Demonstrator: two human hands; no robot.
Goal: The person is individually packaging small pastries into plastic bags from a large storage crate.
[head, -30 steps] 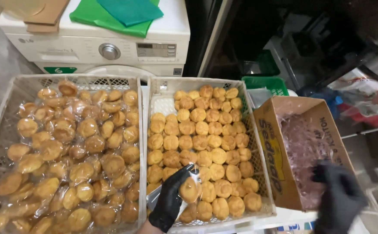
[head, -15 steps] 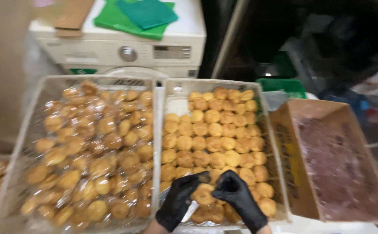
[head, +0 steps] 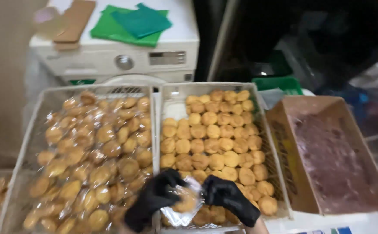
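A head-worn camera looks down on a packing spot. At twelve o'clock stands a white washing machine [head: 124, 56] with folded green cloths [head: 132, 24] on its lid. Below it, two pale plastic crates sit side by side, touching. The left crate [head: 28, 143], at nine o'clock, is heaped with round golden pastries already sealed in clear wrappers [head: 93, 151]. The right crate [head: 280, 190], at the centre, holds bare pastries [head: 215, 130] laid in rows, with an empty corner at its upper left. At three o'clock an open cardboard box [head: 284, 151] holds what looks like a stack of clear bags; the blur makes this uncertain.

At six o'clock, over the near end of the right crate, two hands in black gloves meet. The left hand [head: 154, 199] is closed around one side of a clear plastic bag [head: 182, 208], fingers curled under it. The right hand [head: 228, 197] pinches the bag's opposite edge. A single pastry [head: 185, 201] sits inside the bag, which hangs just above the bare pastries.

Risks, as a judgement: the thin bag could slip from the smooth gloves and drop the pastry; a hard squeeze could crush it; a low wrist could dent the rows beneath.
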